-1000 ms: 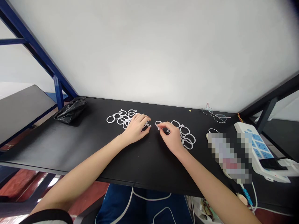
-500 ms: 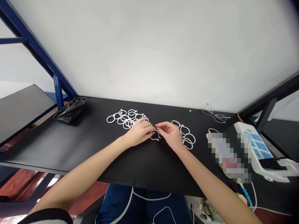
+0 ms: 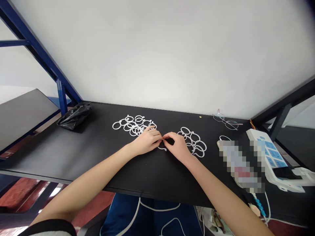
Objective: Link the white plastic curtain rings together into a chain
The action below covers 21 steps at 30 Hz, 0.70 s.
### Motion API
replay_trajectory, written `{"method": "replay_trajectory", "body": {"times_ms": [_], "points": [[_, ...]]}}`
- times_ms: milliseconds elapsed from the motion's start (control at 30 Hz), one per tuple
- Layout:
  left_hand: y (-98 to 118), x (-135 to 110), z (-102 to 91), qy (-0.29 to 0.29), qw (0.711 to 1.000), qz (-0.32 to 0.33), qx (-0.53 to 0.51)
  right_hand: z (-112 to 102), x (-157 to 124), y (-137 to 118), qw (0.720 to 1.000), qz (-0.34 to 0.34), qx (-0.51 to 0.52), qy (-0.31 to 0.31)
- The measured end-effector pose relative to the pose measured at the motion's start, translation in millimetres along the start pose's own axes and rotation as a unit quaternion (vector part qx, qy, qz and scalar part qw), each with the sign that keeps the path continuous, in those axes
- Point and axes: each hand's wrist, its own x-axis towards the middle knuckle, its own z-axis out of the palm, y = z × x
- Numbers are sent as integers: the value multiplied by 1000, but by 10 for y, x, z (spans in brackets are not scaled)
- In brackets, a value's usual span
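Observation:
Over the black tabletop (image 3: 147,173), my left hand (image 3: 148,141) pinches a white plastic ring (image 3: 161,149) between thumb and fingers. Most of that ring is covered by the hands; only its lower edge shows. My right hand (image 3: 177,144) is closed in a pinch at the same spot, its fingertips meeting those of the left hand at the ring. Whether it grips the ring or something small is hidden. Beyond the left hand lies a pile of white rings (image 3: 134,126) with small knobs. A smaller group of white rings (image 3: 194,139) lies just right of the right hand.
A crumpled black plastic bag (image 3: 75,116) lies at the far left. Eyeglasses (image 3: 225,122) rest near the wall. To the right are a blurred-out phone-like object (image 3: 238,164) and a white power strip (image 3: 269,157). A white cable (image 3: 159,209) hangs before the table edge.
My right hand has moved slightly left and down, so its fingertips now meet the left hand's. The held ring is more covered than before. My left hand has barely moved.

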Motion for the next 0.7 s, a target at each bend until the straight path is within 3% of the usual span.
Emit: {"method": "replay_trajectory", "body": {"times_ms": [333,700], "points": [[-1,2,-30,6,999,-30,22,-30,3,7,1000,18,2,-3],[20,-3,-55,10,1000,22,-4,-59,4,-64,996,57,61,37]]}}
